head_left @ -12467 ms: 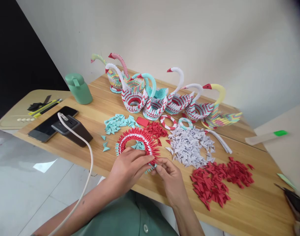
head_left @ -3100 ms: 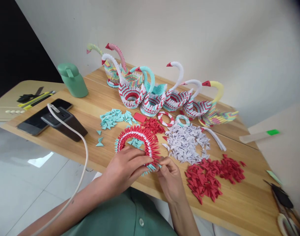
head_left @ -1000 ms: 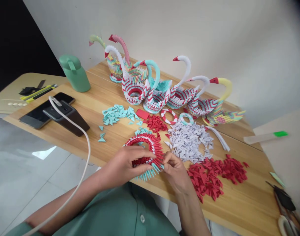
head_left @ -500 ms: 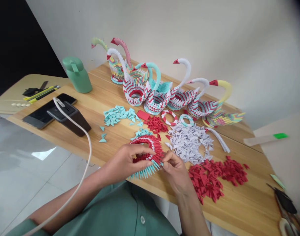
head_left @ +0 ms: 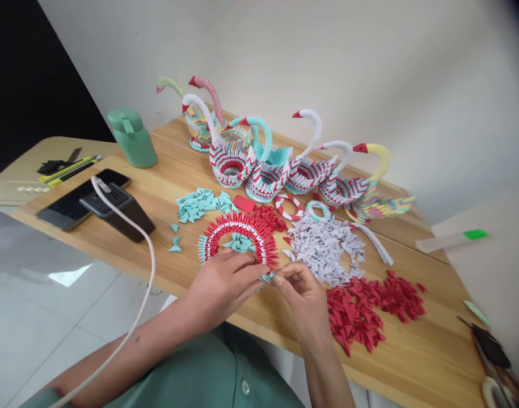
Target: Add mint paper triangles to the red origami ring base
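Observation:
A flat ring of folded red, white and teal paper pieces (head_left: 237,231) lies on the wooden table (head_left: 421,351). My left hand (head_left: 225,280) rests over its near edge, fingers curled and pressing on it. My right hand (head_left: 299,292) pinches a small teal paper piece (head_left: 268,277) against the ring's near right rim. A few loose teal pieces (head_left: 240,242) sit inside the ring.
Piles of teal (head_left: 199,203), white (head_left: 323,248) and red (head_left: 365,309) folded pieces surround the ring. Several finished paper swans (head_left: 268,164) line the back. A phone (head_left: 78,199) and a power bank (head_left: 118,211) with white cable lie left, by a green jug (head_left: 132,137). Scissors (head_left: 491,348) at right.
The ring, tilted up off the table half a second ago, now lies flat. Both hands have stayed at its near edge.

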Tool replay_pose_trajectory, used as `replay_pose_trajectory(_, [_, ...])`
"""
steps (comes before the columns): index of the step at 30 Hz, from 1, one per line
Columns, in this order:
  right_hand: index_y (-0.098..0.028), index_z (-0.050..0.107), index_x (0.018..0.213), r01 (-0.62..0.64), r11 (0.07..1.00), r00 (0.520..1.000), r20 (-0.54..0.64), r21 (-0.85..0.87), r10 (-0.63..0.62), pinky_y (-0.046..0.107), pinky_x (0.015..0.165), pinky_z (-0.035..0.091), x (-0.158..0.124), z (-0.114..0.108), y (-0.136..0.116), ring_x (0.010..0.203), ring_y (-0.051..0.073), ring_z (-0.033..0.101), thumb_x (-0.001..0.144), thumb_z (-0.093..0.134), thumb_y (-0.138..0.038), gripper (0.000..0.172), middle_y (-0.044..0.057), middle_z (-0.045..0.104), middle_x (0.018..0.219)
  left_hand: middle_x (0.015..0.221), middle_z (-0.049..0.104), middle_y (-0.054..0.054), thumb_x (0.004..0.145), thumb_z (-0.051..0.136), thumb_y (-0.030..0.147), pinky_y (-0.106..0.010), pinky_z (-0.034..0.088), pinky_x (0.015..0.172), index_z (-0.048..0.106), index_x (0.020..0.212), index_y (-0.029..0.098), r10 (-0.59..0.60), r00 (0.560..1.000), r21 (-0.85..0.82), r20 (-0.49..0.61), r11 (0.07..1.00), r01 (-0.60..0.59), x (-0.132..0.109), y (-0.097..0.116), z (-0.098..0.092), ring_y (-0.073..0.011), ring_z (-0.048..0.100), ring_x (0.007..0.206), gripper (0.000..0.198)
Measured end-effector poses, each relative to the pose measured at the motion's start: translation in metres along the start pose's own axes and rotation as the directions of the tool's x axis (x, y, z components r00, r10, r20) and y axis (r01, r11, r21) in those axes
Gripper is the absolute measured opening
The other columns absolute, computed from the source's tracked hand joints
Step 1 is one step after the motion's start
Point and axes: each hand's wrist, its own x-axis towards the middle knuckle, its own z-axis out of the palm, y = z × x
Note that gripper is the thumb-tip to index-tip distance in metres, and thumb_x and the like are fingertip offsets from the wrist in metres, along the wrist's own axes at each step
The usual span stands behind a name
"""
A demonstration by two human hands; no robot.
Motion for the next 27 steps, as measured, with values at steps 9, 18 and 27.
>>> replay_pose_trajectory(9, [-0.024, 0.07, 0.097, -0.004, 1.0, 1.0, 0.011, 0.015, 0.004, 0.035, 0.076, 0.053, 0.0, 0.005, 0.003, 0.08, 0.022, 0.066, 0.081, 0.072, -0.046, 0.027, 0.005, 0.073, 0.087, 0.095, 0.071, -0.006, 0.096, 0.054, 0.022, -0.032, 0.049, 0.072, 0.065, 0.107, 0.017, 0.003, 1.0, 0.026, -0.008, 1.0, -0.003, -0.007, -0.012, 0.005, -0.0182, 0.066, 0.081, 0.015])
replay_pose_trajectory(18, [-0.022, 0.075, 0.079, 0.006, 0.997, 0.997, 0.071, -0.083, 0.0, 0.032, 0.068, 0.05, 0.0, 0.007, -0.005, 0.071, 0.021, 0.062, 0.08, 0.071, -0.044, 0.023, 0.003, 0.072, 0.073, 0.099, 0.072, -0.007, 0.097, 0.054, 0.021, -0.031, 0.05, 0.076, 0.065, 0.107, 0.018, 0.022, 0.998, 0.033, -0.057, 0.999, -0.02, -0.009, -0.012, 0.009, -0.0178, 0.069, 0.087, 0.015])
replay_pose_trajectory(27, [-0.02, 0.074, 0.077, -0.02, 0.998, 0.994, 0.11, -0.057, 0.026, 0.029, 0.066, 0.047, -0.001, 0.008, -0.002, 0.068, 0.018, 0.06, 0.082, 0.069, -0.042, 0.023, 0.002, 0.071, 0.072, 0.098, 0.075, -0.006, 0.093, 0.061, 0.019, -0.031, 0.049, 0.079, 0.066, 0.103, 0.016, 0.02, 0.996, 0.01, -0.091, 1.0, -0.019, -0.011, -0.009, 0.012, -0.0179, 0.072, 0.088, 0.012])
